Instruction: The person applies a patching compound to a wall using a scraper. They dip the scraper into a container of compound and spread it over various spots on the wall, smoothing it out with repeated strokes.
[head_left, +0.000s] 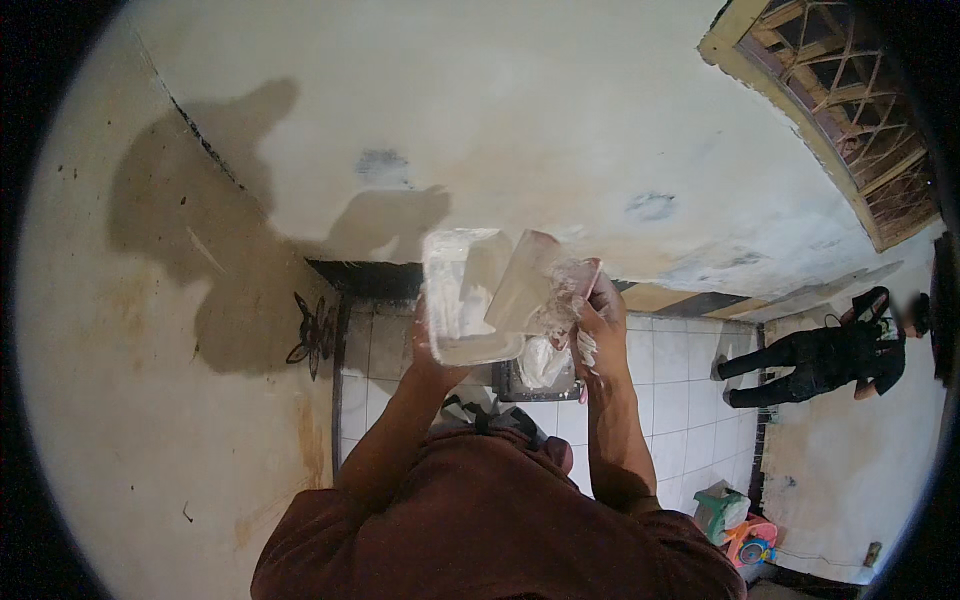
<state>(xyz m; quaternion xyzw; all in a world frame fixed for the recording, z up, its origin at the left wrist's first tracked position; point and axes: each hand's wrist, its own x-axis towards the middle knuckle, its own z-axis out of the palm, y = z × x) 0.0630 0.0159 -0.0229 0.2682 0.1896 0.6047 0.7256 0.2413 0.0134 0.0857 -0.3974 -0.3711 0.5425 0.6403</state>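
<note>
My left hand point(426, 345) is wrapped round the side of a translucent plastic tub point(475, 352), its walls smeared with white paste. In my right hand point(602, 322) is a flat, broad scraper point(527, 275), gripped at its paste-caked end. The scraper's blade slants over the tub's right edge and overlaps it; whether they touch, I cannot tell. White paste also clings to my right fingers. Below my hands, a white bag or lump point(543, 362) lies on a dark stool or box point(512, 388), partly hidden by the tub.
A pale wall point(500, 120) with grey patches stands ahead. At upper right is a latticed window point(850, 100). Another person in dark clothes point(825, 355) stands to the right on white tiles point(672, 365). Colourful items point(745, 535) lie at lower right; a dark ornament point(312, 335) is at left.
</note>
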